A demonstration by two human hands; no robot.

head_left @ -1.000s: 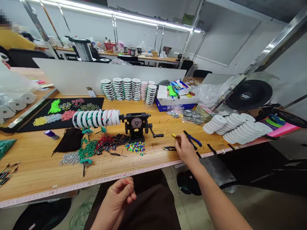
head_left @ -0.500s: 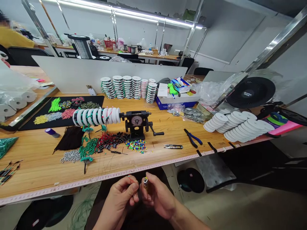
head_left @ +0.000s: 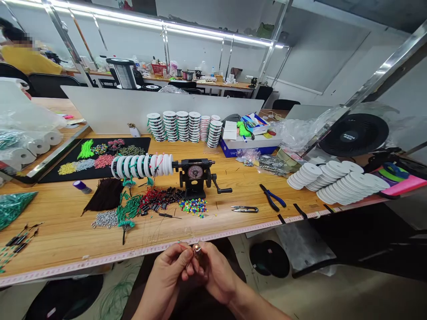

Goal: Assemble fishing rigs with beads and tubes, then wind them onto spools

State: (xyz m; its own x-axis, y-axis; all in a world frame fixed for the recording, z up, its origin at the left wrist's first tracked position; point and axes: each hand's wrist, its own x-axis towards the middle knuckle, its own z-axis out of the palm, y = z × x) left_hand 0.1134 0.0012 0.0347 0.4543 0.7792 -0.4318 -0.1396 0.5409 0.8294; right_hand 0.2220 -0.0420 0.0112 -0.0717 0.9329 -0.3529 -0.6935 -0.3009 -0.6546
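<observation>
Head view — left hand (head_left: 170, 272) pinches a cord (head_left: 182, 246), right hand (head_left: 217, 276) curls its grip round a lighter (head_left: 198, 253) (lit).

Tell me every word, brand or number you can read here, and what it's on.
None reads clearly.
Fan: white hub label, too blurred.
Winder dial: numbers too small.
Measuring tape on the table edge: marks too small.
Blue box: print blurred.
Lighter in the right hand, strand in the left hand: no print visible.
</observation>
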